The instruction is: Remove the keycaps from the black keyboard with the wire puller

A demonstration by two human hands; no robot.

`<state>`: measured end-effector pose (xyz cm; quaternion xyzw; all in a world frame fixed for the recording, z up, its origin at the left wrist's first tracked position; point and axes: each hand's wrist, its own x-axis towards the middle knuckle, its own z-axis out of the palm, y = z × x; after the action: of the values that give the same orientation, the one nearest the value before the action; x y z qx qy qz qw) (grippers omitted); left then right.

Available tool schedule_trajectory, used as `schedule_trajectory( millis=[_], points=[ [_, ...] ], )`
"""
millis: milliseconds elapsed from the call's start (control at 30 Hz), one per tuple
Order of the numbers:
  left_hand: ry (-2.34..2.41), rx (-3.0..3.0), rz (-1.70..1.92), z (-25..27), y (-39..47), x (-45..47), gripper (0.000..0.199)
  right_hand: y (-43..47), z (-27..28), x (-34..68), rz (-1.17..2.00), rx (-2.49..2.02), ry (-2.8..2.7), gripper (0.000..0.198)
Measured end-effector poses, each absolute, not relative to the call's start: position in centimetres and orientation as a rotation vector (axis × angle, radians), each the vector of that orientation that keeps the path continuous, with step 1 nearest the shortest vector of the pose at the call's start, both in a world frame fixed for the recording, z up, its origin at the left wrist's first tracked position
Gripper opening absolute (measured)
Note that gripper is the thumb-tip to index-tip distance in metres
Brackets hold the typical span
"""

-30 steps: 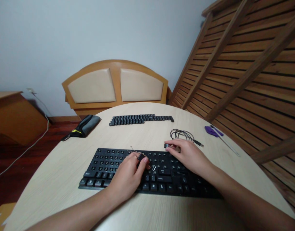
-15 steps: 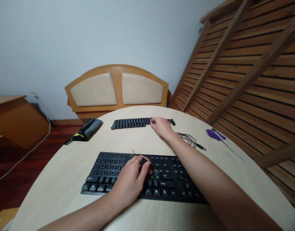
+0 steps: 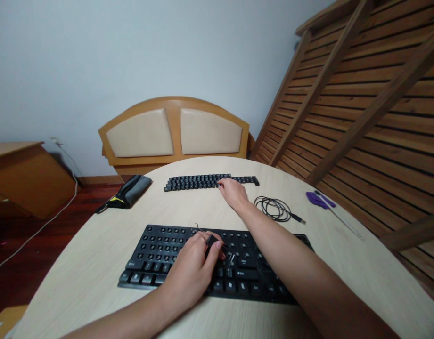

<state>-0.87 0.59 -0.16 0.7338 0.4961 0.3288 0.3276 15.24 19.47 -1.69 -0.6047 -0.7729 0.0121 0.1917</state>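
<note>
A black keyboard (image 3: 155, 252) lies across the near part of the table, many of its upper keys stripped to bare switches. My left hand (image 3: 193, 263) rests over its middle, closed round a keycap puller (image 3: 211, 240) with a black handle and thin wire ends. Farther out, loose black keycaps (image 3: 192, 181) stand in neat rows. At the right end of the front row, my right hand (image 3: 233, 193) pinches a black keycap (image 3: 218, 184), mostly covered by the fingertips. My right forearm hides part of the keyboard's right side.
A coiled black USB cable (image 3: 273, 209) lies right of my right hand. Farther right are a purple cloth (image 3: 317, 199) and a thin stick-like tool (image 3: 339, 214). A grey-and-black pouch (image 3: 134, 190) sits at the table's left edge. Slatted wood (image 3: 379, 141) leans on the right.
My right hand has shifted slightly left and nearer, bringing the keycap to the end of the front row. My left hand stays over the keyboard with the keycap puller.
</note>
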Motion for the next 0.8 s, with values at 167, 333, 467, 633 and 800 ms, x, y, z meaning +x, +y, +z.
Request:
schedule_trajectory(
  millis=[167, 333, 467, 633, 800],
  points=[
    [1.299, 1.936, 0.849, -0.2, 0.6, -0.8, 0.028, 19.7, -1.9, 15.1, 0.038, -1.725, -2.159, 0.031],
    [1.302, 1.939, 0.849, -0.4, 0.5, -0.9, 0.027, 20.1, -1.9, 14.9, 0.037, -1.743, -2.152, 0.031],
    [1.296, 1.936, 0.844, -0.4, 0.5, -0.9, 0.027, 20.1, -2.0, 15.0, 0.032, -1.737, -2.158, 0.031],
    [1.306, 1.952, 0.84, -0.3, 0.7, -0.9, 0.026, 19.6, -1.6, 14.9, 0.039, -1.73, -2.176, 0.036],
    [1.297, 1.973, 0.845, -0.3, 0.8, -1.0, 0.028, 18.1, 0.4, 15.5, 0.083, -1.688, -2.278, 0.051]
  ],
)
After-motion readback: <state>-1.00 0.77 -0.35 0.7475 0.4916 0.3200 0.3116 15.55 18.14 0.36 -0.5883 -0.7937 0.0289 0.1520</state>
